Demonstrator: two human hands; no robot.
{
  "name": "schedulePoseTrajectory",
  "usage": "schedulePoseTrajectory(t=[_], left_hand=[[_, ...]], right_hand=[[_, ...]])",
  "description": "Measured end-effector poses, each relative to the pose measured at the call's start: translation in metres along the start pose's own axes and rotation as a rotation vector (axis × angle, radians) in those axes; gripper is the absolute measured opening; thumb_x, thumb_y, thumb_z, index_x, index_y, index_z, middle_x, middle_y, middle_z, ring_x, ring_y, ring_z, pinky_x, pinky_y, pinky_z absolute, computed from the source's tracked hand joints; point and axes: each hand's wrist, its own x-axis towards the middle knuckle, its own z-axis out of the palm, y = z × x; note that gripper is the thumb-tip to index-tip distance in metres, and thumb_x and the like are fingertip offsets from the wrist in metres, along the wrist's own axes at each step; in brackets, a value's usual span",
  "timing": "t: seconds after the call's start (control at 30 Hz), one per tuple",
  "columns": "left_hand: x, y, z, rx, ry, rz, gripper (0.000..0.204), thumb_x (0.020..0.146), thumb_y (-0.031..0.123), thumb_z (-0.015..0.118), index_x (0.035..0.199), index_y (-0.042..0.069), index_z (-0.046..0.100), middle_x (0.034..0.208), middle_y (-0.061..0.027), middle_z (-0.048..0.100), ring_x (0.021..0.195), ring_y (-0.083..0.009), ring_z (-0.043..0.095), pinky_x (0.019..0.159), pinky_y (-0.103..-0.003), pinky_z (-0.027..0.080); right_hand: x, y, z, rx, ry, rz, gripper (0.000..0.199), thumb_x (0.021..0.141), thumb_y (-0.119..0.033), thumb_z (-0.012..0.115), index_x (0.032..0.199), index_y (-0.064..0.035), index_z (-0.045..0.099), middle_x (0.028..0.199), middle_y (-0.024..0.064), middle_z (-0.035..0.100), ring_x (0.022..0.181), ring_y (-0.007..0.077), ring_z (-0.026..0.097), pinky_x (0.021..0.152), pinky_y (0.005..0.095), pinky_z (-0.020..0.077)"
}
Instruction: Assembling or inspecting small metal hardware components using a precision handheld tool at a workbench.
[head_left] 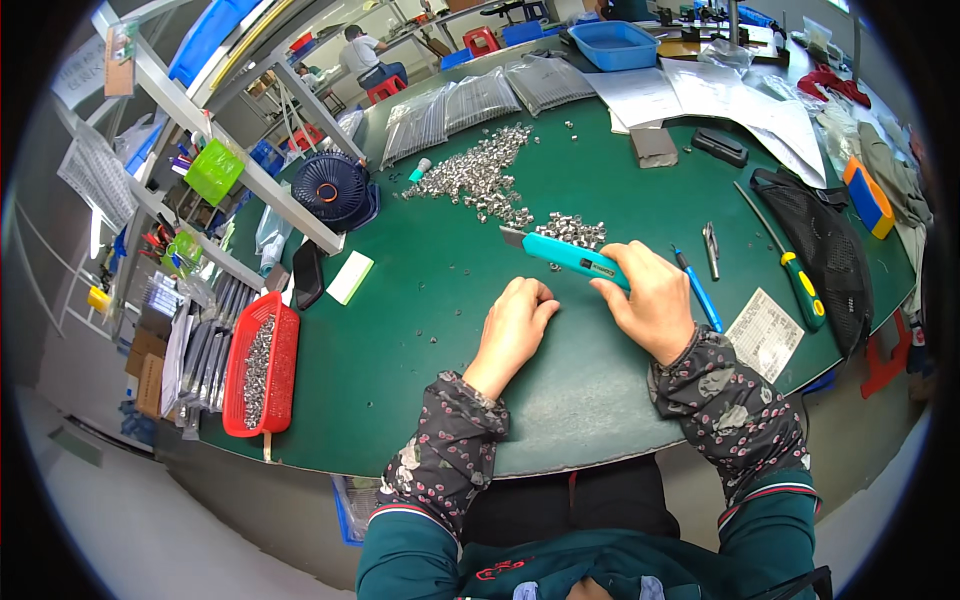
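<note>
My right hand (650,300) grips a teal utility knife (575,256), its blade pointing left over the green table. Just beyond the knife is a small cluster of silver metal rings (572,232). My left hand (513,325) rests on the tabletop left of the knife, fingers curled in toward the thumb; whatever lies inside them, if anything, is hidden. A larger pile of small metal rings (478,172) spreads farther out, with a small teal-and-white piece (420,170) at its left edge.
A red basket (288,370) of metal parts stands left, near a blue fan (336,190). Bagged rods (480,100) line the far edge. At right lie a blue pen (697,288), a screwdriver (803,290), a paper label (765,335) and a black mesh bag (825,250).
</note>
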Motion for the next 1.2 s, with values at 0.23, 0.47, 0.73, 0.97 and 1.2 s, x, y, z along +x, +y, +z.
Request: schedulePoseTrajectory(t=[0.23, 0.47, 0.73, 0.97, 1.2], left_hand=[[-0.015, -0.022, -0.039, -1.535, -0.116, -0.455, 0.007, 0.086, 0.011, 0.046, 0.09, 0.005, 0.048, 0.077, -0.0042, 0.05, 0.049, -0.0034, 0.034, 0.035, -0.014, 0.024], [-0.025, -0.055, -0.04, -1.595, 0.016, -0.476, 0.016, 0.087, 0.017, 0.046, 0.093, 0.003, 0.051, 0.077, -0.003, 0.049, 0.048, -0.0028, 0.033, 0.035, -0.014, 0.024], [-0.021, -0.055, -0.041, -1.622, 0.005, -0.462, 0.018, 0.087, 0.017, 0.046, 0.096, 0.002, 0.051, 0.075, -0.0012, 0.046, 0.048, -0.0025, 0.032, 0.036, -0.014, 0.024], [-0.022, -0.048, -0.041, -1.523, 0.008, -0.458, 0.019, 0.087, 0.017, 0.046, 0.095, 0.001, 0.052, 0.072, -0.0006, 0.046, 0.047, -0.0019, 0.032, 0.036, -0.014, 0.025], [-0.022, -0.047, -0.039, -1.427, 0.05, -0.458, 0.02, 0.087, 0.018, 0.046, 0.092, 0.0, 0.053, 0.066, 0.001, 0.045, 0.045, -0.0016, 0.03, 0.037, -0.014, 0.023]], right_hand=[[-0.006, -0.001, 0.002, 0.144, -0.124, 0.112, 0.025, 0.066, -0.018, 0.065, 0.086, -0.0066, 0.054, 0.074, 0.0091, 0.052, 0.064, 0.0277, 0.054, 0.054, 0.0362, 0.0412], [-0.008, -0.004, 0.005, 0.336, -0.332, 0.226, 0.025, 0.069, -0.022, 0.063, 0.087, -0.0044, 0.058, 0.075, 0.0102, 0.057, 0.064, 0.0251, 0.055, 0.056, 0.0324, 0.0419], [-0.005, -0.006, 0.004, 0.435, -0.518, 0.306, 0.026, 0.074, -0.024, 0.059, 0.087, -0.002, 0.061, 0.073, 0.0116, 0.06, 0.064, 0.0225, 0.057, 0.057, 0.0309, 0.0427], [-0.006, -0.006, 0.004, 0.45, -0.573, 0.353, 0.026, 0.074, -0.024, 0.059, 0.086, -0.0019, 0.061, 0.073, 0.0118, 0.06, 0.062, 0.022, 0.057, 0.056, 0.0306, 0.0428], [-0.006, -0.013, 0.003, 0.244, -0.369, 0.078, 0.023, 0.07, -0.02, 0.063, 0.085, -0.0036, 0.058, 0.067, 0.0092, 0.054, 0.058, 0.0251, 0.053, 0.052, 0.0335, 0.0411]])
